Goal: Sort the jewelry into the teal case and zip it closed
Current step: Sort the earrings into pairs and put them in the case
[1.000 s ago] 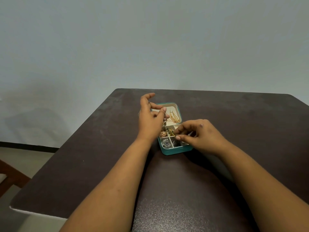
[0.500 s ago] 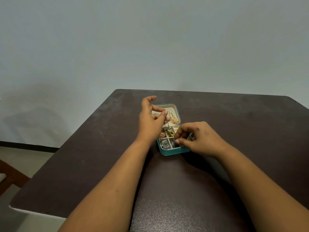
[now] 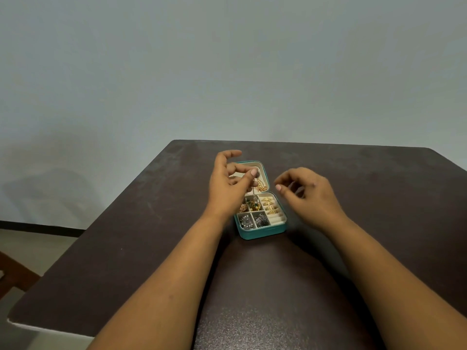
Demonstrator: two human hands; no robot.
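Note:
The teal case lies open on the dark table, lid flat behind the tray. Its cream compartments hold gold rings, silver pieces and a green-and-gold piece. A gold chain lies in the lid. My left hand hovers over the case's left side, thumb and forefinger pinched on a small dangling earring. My right hand floats just right of the case, fingers curled and apart, holding nothing.
The dark table ends at a front-left corner and a far edge against a pale wall. A wooden chair part shows at the lower left, beside the floor.
My right hand has lifted off the tray's front compartments and moved right, uncovering the ring slots. My left hand has stayed above the case with its pinch held.

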